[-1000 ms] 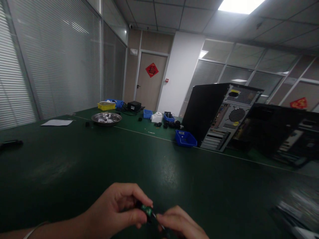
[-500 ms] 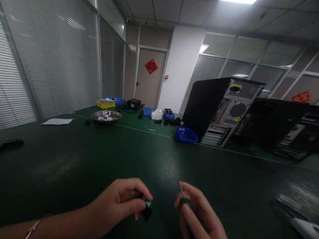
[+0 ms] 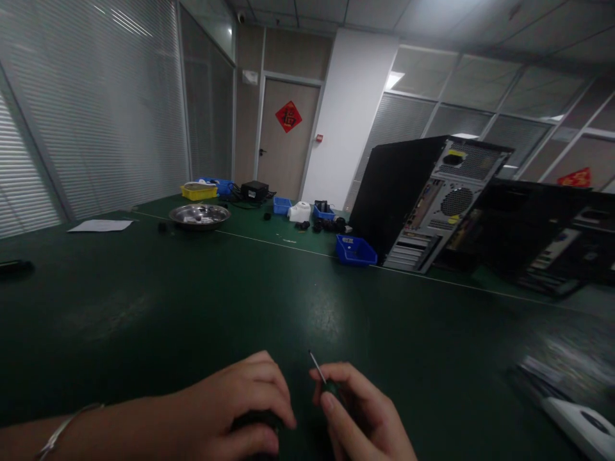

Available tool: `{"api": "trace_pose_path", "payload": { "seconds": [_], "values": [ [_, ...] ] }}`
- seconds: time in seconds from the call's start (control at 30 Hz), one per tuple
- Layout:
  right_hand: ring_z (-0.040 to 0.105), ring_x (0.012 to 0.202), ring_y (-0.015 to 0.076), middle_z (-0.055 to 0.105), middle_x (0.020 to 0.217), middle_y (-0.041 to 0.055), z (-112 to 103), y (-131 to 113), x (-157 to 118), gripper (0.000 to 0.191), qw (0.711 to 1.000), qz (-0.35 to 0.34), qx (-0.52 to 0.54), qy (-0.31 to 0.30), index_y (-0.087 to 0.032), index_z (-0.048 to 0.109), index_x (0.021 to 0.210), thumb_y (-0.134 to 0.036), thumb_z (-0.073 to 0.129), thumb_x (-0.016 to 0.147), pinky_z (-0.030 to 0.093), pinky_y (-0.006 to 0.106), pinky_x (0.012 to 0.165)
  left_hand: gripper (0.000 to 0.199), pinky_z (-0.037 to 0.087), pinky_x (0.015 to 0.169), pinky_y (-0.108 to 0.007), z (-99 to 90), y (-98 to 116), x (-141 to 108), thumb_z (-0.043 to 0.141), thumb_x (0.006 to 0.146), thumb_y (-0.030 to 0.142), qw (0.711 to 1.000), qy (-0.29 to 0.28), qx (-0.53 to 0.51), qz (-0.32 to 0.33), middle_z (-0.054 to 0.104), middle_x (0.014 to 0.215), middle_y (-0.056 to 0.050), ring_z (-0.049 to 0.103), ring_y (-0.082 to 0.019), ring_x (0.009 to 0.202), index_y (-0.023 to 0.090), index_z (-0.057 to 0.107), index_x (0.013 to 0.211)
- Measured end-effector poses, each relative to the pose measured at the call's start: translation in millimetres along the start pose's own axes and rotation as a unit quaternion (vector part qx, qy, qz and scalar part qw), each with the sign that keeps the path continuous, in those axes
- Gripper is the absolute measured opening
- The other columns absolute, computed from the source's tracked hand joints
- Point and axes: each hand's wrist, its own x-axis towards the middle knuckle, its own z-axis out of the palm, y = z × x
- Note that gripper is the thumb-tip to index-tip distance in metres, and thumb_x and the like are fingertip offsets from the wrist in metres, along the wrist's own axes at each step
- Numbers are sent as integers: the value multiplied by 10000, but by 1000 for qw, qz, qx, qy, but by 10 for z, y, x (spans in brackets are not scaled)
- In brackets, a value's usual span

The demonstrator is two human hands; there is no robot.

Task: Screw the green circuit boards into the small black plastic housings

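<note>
My right hand grips a small screwdriver by its dark green handle, and the thin metal shaft points up and to the left. Fingers of my left hand curl around a small dark part; most of it is hidden under them, so I cannot make out its kind. A narrow gap separates the two hands, low over the green table. The screwdriver's tip touches nothing.
Black computer towers stand at the right, beside a blue bin. A metal bowl, white paper, a yellow basket and a white plastic piece lie farther back. A plastic bag lies at the near right.
My left hand has turned palm-down over the dark part, which was showing green between thumb and finger. My right hand with the screwdriver has shifted left. The view has tilted slightly down.
</note>
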Motion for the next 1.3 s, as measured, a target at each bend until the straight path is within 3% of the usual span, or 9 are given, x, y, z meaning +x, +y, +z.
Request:
{"api": "trace_pose_path", "payload": {
  "seconds": [0.1, 0.17, 0.33, 0.47, 0.57, 0.7, 0.87, 1.0, 1.3],
  "values": [
    [606, 696, 162, 661, 819, 52, -53, -61, 15, 185, 991, -56, -96, -72, -187, 657, 981, -305, 563, 875, 477, 235, 597, 170, 459, 856, -300, -8, 65, -15, 600, 872, 289, 999, 20, 37, -22, 609, 1059, -61, 546, -207, 971, 213, 601, 1024],
    [631, 783, 185, 677, 868, 52, -73, -95, 15, 135, 974, -82, -160, -135, -197, 635, 952, -197, 567, 835, 492, 265, 703, 250, 463, 807, -336, -14, 126, -15, 663, 803, 393, 993, 26, 100, -53, 607, 984, -74, 539, -232, 887, 184, 595, 923],
    [675, 811, 170, 722, 953, -1, -11, -132, 19, 338, 953, -89, -235, -172, -226, 550, 903, -34, 665, 650, 478, 213, 722, 423, 398, 923, -458, 2, 227, 21, 730, 692, 473, 979, 15, 190, -78, 627, 1000, -102, 554, -293, 892, 161, 616, 954],
    [687, 720, 208, 739, 845, 15, 88, -153, 44, 371, 918, -67, -350, -176, -221, 579, 850, -102, 792, 571, 467, 230, 637, 336, 427, 889, -428, 22, 272, 55, 694, 745, 320, 979, -31, 154, -130, 614, 1087, -121, 561, -305, 949, 160, 617, 1030],
    [693, 703, 212, 736, 804, 14, 115, -184, 43, 313, 903, -63, -382, -187, -225, 588, 836, -125, 777, 608, 460, 229, 619, 268, 440, 865, -408, 36, 288, 61, 637, 768, 256, 978, -29, 148, -146, 599, 1072, -116, 540, -295, 967, 159, 612, 1017],
    [685, 707, 173, 730, 835, -12, 76, -241, 26, 310, 917, -80, -342, -190, -231, 574, 865, -75, 723, 643, 448, 200, 629, 323, 441, 866, -384, 43, 255, 63, 629, 721, 196, 980, -9, 139, -145, 573, 1059, -92, 520, -264, 961, 168, 597, 1042],
    [667, 729, 159, 713, 859, -32, 33, -284, 45, 398, 940, -40, -286, -183, -231, 558, 882, -66, 771, 589, 449, 179, 630, 273, 456, 812, -311, 42, 129, 44, 633, 740, 202, 987, 16, 70, -143, 559, 1045, -47, 531, -216, 947, 200, 595, 1011],
    [666, 717, 172, 708, 850, -21, 38, -295, 68, 394, 942, -30, -283, -178, -230, 566, 875, -58, 767, 584, 450, 182, 597, 254, 452, 792, -294, 45, 21, 41, 619, 750, 162, 991, 52, 36, -114, 558, 1035, -33, 543, -197, 921, 202, 589, 998],
    [681, 720, 181, 728, 875, -18, 18, -90, 68, 393, 955, -20, -246, -168, -255, 594, 913, -147, 797, 595, 466, 174, 571, 346, 435, 784, -296, 77, -168, 59, 600, 746, 106, 987, 123, 34, -96, 601, 963, -3, 557, -181, 871, 237, 572, 1065]
  ]
}}
